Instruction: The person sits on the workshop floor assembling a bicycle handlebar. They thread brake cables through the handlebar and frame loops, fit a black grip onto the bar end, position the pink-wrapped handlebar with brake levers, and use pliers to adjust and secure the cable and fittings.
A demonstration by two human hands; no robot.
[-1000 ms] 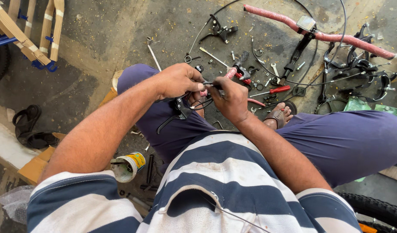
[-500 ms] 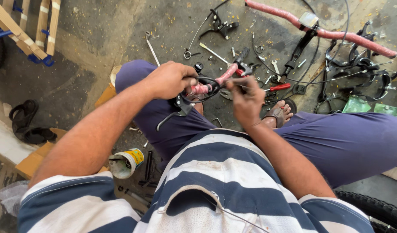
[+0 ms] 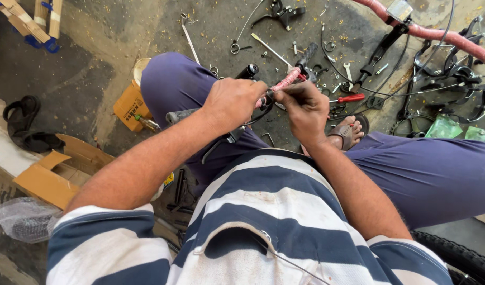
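My left hand (image 3: 233,103) is closed over a bicycle handlebar (image 3: 284,80) with pink wrapping and black rubber grips, held above my left knee. A brake lever (image 3: 221,143) hangs below this hand. My right hand (image 3: 305,110) pinches a thin tool or cable end against the pink part of the bar, right beside my left hand. Which of the two it is I cannot tell. One black grip (image 3: 307,54) points away from me, another (image 3: 248,71) sticks up by my left hand.
Loose bicycle parts lie on the concrete: a pink-wrapped bar (image 3: 438,37), black brake levers (image 3: 282,11), cables, red-handled pliers (image 3: 350,98), small bolts. A cardboard box (image 3: 52,177) and an orange box (image 3: 130,105) sit left. A tyre (image 3: 459,258) lies at lower right.
The camera has tipped closer. The handlebar has turned in my hands, so its pink part now points up and away, and my right hand has moved onto it.
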